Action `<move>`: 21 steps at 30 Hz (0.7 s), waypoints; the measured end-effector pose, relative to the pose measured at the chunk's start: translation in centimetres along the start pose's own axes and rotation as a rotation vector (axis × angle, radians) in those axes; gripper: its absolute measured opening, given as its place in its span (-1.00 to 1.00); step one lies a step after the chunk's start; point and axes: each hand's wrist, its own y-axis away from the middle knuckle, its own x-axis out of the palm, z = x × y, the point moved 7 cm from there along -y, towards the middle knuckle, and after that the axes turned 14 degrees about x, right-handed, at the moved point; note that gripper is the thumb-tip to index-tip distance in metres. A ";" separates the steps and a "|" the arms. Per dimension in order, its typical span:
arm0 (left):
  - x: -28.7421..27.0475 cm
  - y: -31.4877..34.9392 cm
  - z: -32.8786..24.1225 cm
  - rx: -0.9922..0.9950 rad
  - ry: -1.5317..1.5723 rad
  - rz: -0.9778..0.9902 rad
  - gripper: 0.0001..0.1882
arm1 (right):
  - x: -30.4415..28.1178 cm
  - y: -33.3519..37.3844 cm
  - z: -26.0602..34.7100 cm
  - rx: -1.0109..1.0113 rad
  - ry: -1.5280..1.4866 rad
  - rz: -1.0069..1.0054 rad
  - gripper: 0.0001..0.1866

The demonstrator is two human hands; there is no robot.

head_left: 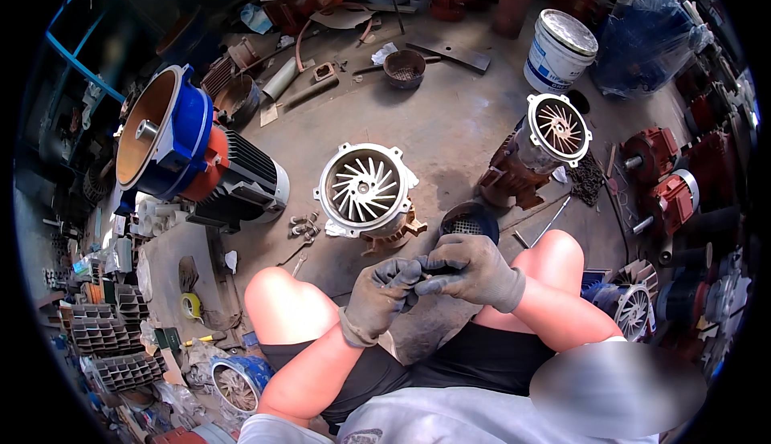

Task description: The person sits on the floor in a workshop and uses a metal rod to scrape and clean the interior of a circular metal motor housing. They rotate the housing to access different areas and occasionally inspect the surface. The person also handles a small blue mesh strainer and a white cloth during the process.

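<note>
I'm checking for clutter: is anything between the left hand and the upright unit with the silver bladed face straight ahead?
Nothing visible: only floor shows between the left hand and the upright unit. The dark round container sits off to the right, just beyond the right hand.

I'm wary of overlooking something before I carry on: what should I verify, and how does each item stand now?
1. Left hand gloved: ok.
2. Right hand gloved: ok.
3. What the two hands hold identified: cannot tell; too small and hidden.
4. Middle vaned wheel facing up: ok.
5. Loose metal parts cleared from beside it: not ok; they lie to its left.
</note>
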 end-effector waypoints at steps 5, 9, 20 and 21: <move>-0.6 1.3 3.3 -0.190 0.436 0.103 -0.78 | 1.4 -1.1 -0.6 -0.034 -0.004 0.203 -0.34; -1.0 1.0 2.3 -0.268 0.207 0.166 -0.69 | 1.9 -1.5 -0.8 -0.137 -0.037 0.184 -0.32; -4.8 -1.0 4.2 -0.294 -0.238 0.105 -0.60 | 1.6 -4.8 -7.0 0.168 0.097 0.136 -0.65; -5.4 -1.7 4.4 -0.279 -0.297 0.074 -0.63 | 0.9 -5.4 -8.9 0.372 0.027 0.055 -0.72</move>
